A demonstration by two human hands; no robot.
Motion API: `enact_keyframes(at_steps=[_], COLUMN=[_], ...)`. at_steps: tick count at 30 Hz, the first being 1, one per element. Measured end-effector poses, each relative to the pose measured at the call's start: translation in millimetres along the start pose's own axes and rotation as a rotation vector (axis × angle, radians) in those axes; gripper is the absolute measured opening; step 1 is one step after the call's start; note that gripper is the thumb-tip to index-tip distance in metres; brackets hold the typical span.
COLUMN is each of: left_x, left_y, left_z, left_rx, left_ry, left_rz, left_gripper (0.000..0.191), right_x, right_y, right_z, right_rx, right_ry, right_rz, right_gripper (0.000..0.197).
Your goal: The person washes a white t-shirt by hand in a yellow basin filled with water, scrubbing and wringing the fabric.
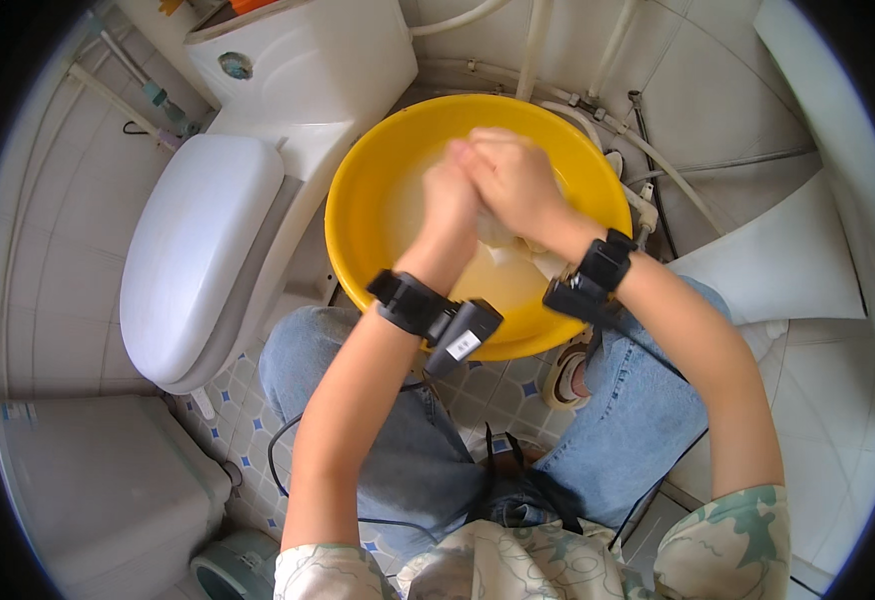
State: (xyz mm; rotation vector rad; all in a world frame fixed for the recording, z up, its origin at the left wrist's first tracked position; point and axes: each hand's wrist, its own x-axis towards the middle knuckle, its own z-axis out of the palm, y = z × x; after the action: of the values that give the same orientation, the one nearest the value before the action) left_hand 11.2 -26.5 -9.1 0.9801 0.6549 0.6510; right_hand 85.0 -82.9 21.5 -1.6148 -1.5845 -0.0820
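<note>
A round yellow plastic basin (366, 154) stands before me, holding cloudy whitish water (494, 289). Over its middle, my left hand (449, 191) and my right hand (518, 176) are pressed together with curled fingers, slightly blurred. A wet pale cloth (509, 247) bunches out below them and trails into the water on the right. Both hands appear closed on this cloth, though most of the gripped part is hidden by the fingers. Each wrist wears a black strap with a small device, one on the left (437, 319) and one on the right (595, 274).
Left of the basin is a white toilet (201, 255) with its lid down. Pipes and hoses (636, 135) run behind, and a white pedestal (775, 255) stands right. A grey bin (107, 472) and a grey-green bucket (239, 566) sit lower left. My knees flank the basin's near side.
</note>
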Motion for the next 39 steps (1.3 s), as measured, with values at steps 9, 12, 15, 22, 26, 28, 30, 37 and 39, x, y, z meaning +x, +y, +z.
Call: enact_keyframes(at_steps=[9,12,15,22,26,28,30,37,39], left_x=[-22,-20,-13,-13,-13,-22,-18,-16,-10], left_y=[-1,2,10,14,9,6,8,5,15], left_z=[13,16,3,15,8,23,10,10,6], left_rx=[0.103,0.224,0.097,0.195,-0.015,0.163,0.262,0.272,0.337], left_ry=[0.066,0.003,0.007,0.056,0.123,0.113,0.103,0.046,-0.075], left_rz=[0.123,0.117,0.236,0.148,0.100,0.023,0.000,0.064,0.168], left_gripper=[0.039,0.037,0.036,0.036,0.036,0.032,0.029,0.035,0.042], right_x=[6,10,0,11,5,12,6,18,22], right_y=[14,33,-15,12,3,23,19,38,53], right_z=[-7,-15,10,-8,1,-15,-1,-10,-10], right_rx=[0.047,-0.075,0.167,0.036,0.105,-0.010,0.058,0.066,0.187], right_ry=[0.097,0.046,0.259,0.096,0.074,-0.057,0.030,-0.031,-0.075], right_rz=[-0.118,0.200,-0.292,-0.030,-0.087,0.213,0.103,0.159,0.241], right_gripper=[0.037,0.033,0.037,0.031,0.032,0.028,0.029,0.035,0.043])
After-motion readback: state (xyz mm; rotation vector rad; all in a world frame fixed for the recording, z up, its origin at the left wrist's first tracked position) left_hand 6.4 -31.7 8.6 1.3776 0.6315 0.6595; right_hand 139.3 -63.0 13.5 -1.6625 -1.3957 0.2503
